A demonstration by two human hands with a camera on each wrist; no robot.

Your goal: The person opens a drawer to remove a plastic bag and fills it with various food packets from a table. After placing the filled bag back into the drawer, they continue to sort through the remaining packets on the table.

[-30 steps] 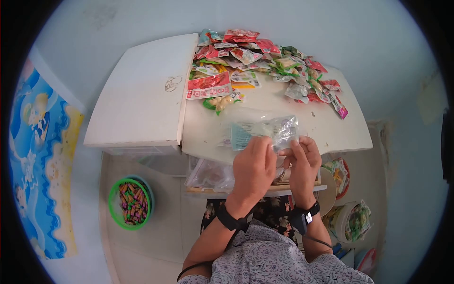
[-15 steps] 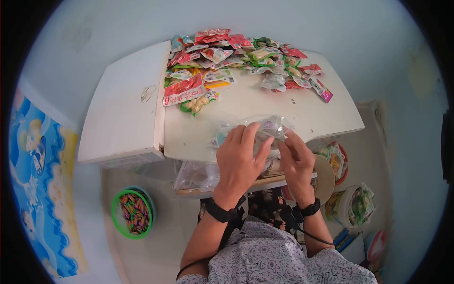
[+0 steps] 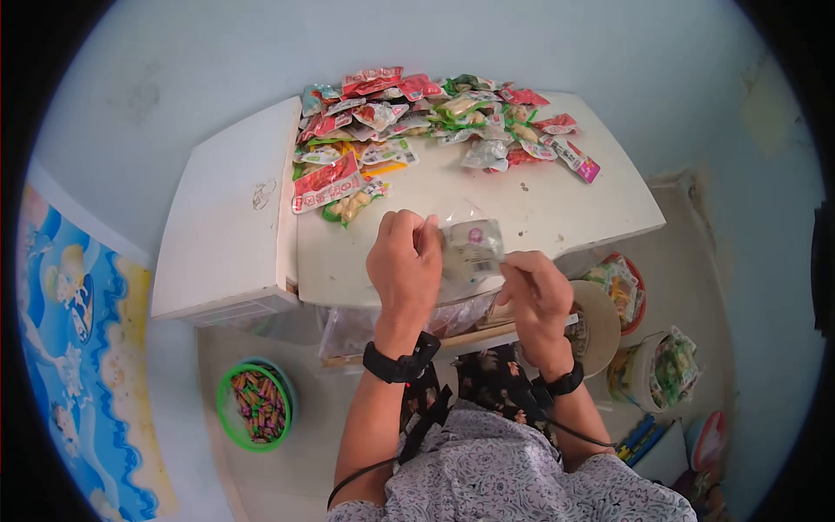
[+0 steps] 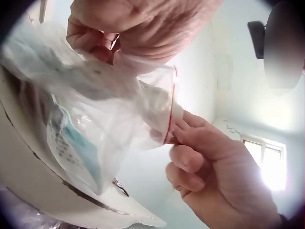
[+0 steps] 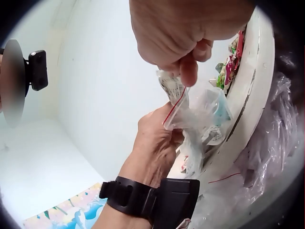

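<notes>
A clear zip bag with a red seal line hangs between both hands, above the front of the white tabletop. My left hand grips the bag's gathered plastic, its fingers curled. At the other side of the bag mouth, my right hand pinches a small pale packet with dark print right at the red seal. A purple mark shows on the packet in the head view. Lower in the bag, another packet with a light blue panel shows through the plastic.
Many snack packets are heaped along the table's back. Below its front edge, an open drawer contains clear plastic bags. On the floor stand a green-rimmed basket of small wrapped items at left, and a white bucket and red basin at right.
Both hands have shifted at the bag. The left moved left, from spread fingers at the mouth to a curled grip; a packet with a purple mark now shows between the hands.
</notes>
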